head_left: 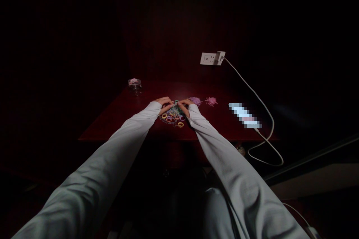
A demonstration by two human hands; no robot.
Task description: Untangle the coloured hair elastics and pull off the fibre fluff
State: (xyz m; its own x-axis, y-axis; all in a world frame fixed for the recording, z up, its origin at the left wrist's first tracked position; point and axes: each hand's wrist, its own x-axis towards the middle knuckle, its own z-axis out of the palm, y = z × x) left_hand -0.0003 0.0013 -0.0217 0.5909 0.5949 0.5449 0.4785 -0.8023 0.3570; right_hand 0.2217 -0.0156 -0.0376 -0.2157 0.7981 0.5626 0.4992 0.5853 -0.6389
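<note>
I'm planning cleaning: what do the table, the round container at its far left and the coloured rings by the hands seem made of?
Table: probably lacquered wood, dark red, going by its soft sheen. Round container: glossy glass or clear plastic; see-through walls and highlights fit either. Coloured rings: perhaps elastic fabric or rubber, matte, without bright glints; too small to be sure.
</note>
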